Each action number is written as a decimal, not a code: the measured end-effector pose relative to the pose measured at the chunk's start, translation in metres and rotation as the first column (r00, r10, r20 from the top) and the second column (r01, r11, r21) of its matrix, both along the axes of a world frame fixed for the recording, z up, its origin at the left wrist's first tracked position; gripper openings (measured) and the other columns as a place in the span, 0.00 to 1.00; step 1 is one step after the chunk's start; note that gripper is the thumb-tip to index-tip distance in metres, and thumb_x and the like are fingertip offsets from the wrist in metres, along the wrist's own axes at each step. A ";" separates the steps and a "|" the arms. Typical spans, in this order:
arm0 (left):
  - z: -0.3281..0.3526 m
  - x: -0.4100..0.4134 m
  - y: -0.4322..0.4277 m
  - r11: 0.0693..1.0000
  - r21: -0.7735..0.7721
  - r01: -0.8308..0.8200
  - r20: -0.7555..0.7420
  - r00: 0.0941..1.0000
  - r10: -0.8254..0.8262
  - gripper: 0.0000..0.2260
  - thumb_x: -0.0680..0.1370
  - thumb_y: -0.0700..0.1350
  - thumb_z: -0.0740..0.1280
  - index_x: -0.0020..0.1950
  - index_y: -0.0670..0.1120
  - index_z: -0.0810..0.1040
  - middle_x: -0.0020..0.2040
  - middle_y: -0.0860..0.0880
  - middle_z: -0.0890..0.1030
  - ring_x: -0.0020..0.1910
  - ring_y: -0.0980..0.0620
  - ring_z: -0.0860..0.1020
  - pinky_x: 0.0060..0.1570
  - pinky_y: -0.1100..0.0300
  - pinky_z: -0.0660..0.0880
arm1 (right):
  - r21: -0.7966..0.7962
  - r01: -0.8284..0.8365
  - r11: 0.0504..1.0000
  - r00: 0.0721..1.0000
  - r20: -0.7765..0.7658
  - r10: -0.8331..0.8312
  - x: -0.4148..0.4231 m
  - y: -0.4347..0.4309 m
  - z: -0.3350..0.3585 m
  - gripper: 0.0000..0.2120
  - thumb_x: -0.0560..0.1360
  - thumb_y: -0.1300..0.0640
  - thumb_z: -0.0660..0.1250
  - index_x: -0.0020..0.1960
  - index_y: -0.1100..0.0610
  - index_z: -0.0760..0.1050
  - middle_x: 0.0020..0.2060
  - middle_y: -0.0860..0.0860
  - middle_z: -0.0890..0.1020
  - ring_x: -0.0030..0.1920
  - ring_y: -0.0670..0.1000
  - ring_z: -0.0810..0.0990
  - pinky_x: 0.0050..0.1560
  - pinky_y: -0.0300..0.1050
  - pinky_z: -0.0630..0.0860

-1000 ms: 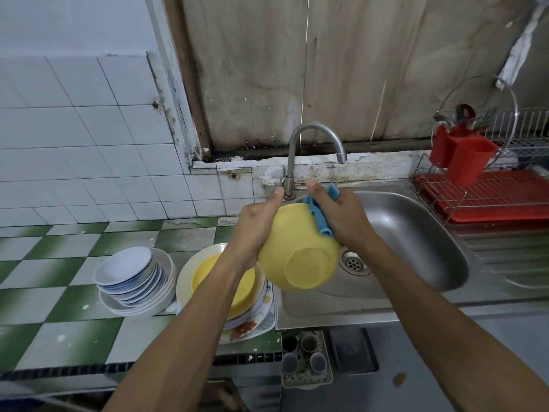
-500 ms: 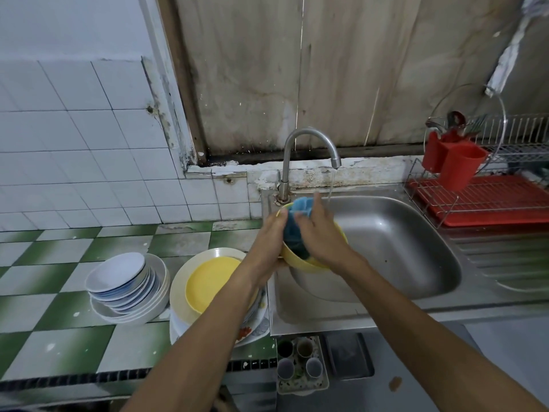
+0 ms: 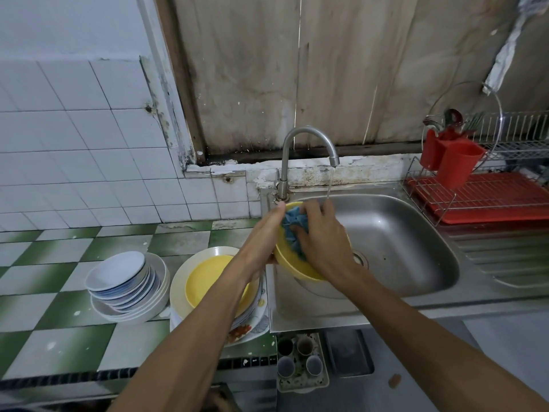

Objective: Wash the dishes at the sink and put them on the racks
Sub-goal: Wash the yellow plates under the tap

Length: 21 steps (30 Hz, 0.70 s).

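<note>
- Change: 1 s ago the bowl (image 3: 297,270) showed its base to the camera, with the cloth (image 3: 292,230) on its outer wall. Now its mouth is tipped up and the cloth is inside.
- Meaning: the outside is likely done and the inside scrub is under way. Rinse and racking are not yet done.
- Left hand (image 3: 261,242) grips the bowl's left rim, thumb at the top edge, holding it tilted over the sink's (image 3: 401,248) left side.
- Right hand (image 3: 323,242) is clenched on the cloth, pressing it against the bowl's inner wall (fingertips partly hidden).
- Tap (image 3: 309,138) runs a thin stream that falls just by the right hand, beside the bowl's rim.
- Rack (image 3: 490,200) sits far right, well apart from the bowl.
- 2 stacks wait on the counter left of the bowl: plates (image 3: 208,281) and saucers (image 3: 124,281).
</note>
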<state>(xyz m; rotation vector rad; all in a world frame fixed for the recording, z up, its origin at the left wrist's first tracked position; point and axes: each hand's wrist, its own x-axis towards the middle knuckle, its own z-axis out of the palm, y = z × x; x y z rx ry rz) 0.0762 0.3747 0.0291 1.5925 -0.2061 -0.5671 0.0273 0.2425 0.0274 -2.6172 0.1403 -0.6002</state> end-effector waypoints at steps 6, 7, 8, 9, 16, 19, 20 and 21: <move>-0.002 0.010 0.013 0.993 -0.085 -0.084 -0.138 0.988 0.072 0.26 0.82 0.65 0.56 0.57 0.46 0.81 0.49 0.44 0.86 0.49 0.48 0.85 0.52 0.51 0.80 | 0.475 -0.406 0.781 0.719 -0.362 0.594 -0.018 0.004 0.033 0.14 0.80 0.39 0.63 0.44 0.48 0.73 0.36 0.43 0.77 0.37 0.45 0.75 0.43 0.46 0.74; -0.001 0.010 0.013 0.995 -0.066 -0.073 -0.151 0.987 0.063 0.26 0.82 0.65 0.57 0.56 0.46 0.81 0.49 0.43 0.86 0.48 0.47 0.85 0.54 0.49 0.80 | 0.407 -0.459 0.790 0.689 -0.399 0.605 -0.021 0.000 0.035 0.14 0.78 0.39 0.67 0.44 0.48 0.72 0.36 0.44 0.76 0.36 0.45 0.73 0.41 0.44 0.71; -0.002 0.012 0.012 0.997 -0.035 -0.064 -0.162 0.985 0.058 0.27 0.81 0.67 0.57 0.56 0.46 0.81 0.50 0.43 0.86 0.49 0.45 0.84 0.54 0.47 0.79 | 0.326 -0.505 0.799 0.690 -0.403 0.601 -0.022 -0.004 0.034 0.14 0.76 0.40 0.71 0.45 0.48 0.72 0.36 0.44 0.75 0.36 0.45 0.72 0.40 0.44 0.70; -0.001 0.013 0.011 0.999 -0.012 -0.051 -0.186 0.981 0.048 0.29 0.80 0.69 0.56 0.56 0.46 0.81 0.51 0.43 0.85 0.49 0.44 0.84 0.54 0.46 0.80 | 0.283 -0.519 0.806 0.714 -0.375 0.592 -0.023 -0.006 0.032 0.13 0.75 0.43 0.73 0.45 0.47 0.72 0.36 0.44 0.75 0.36 0.45 0.71 0.39 0.44 0.69; -0.003 0.007 -0.001 0.995 -0.045 -0.086 -0.185 0.980 0.076 0.34 0.75 0.76 0.52 0.57 0.51 0.81 0.54 0.44 0.83 0.51 0.48 0.81 0.50 0.52 0.79 | 0.840 -0.163 0.517 0.959 0.011 0.284 -0.022 -0.025 0.042 0.14 0.74 0.43 0.74 0.48 0.53 0.81 0.42 0.51 0.85 0.44 0.52 0.84 0.45 0.50 0.81; -0.013 -0.004 -0.018 0.995 -0.100 -0.011 -0.127 0.992 -0.002 0.42 0.65 0.80 0.63 0.70 0.56 0.75 0.66 0.40 0.78 0.58 0.39 0.79 0.58 0.47 0.79 | 0.988 0.042 0.147 0.999 -0.040 -0.018 -0.015 -0.041 0.031 0.21 0.72 0.40 0.73 0.56 0.54 0.80 0.51 0.55 0.86 0.52 0.59 0.85 0.51 0.61 0.83; -0.015 -0.008 -0.024 0.990 -0.137 0.029 -0.069 0.997 -0.039 0.42 0.64 0.79 0.66 0.72 0.58 0.73 0.68 0.41 0.76 0.61 0.38 0.78 0.58 0.48 0.79 | 0.995 0.071 0.069 0.995 -0.065 -0.077 -0.014 -0.047 0.027 0.22 0.73 0.40 0.73 0.58 0.55 0.80 0.52 0.56 0.86 0.52 0.60 0.85 0.51 0.64 0.82; -0.017 -0.010 -0.030 0.987 -0.142 0.069 0.019 0.998 -0.067 0.39 0.66 0.76 0.69 0.72 0.59 0.71 0.68 0.46 0.77 0.63 0.41 0.78 0.58 0.48 0.79 | 0.995 0.095 0.009 0.987 -0.093 -0.135 -0.014 -0.052 0.023 0.23 0.74 0.39 0.72 0.58 0.56 0.79 0.51 0.57 0.86 0.51 0.61 0.85 0.51 0.65 0.82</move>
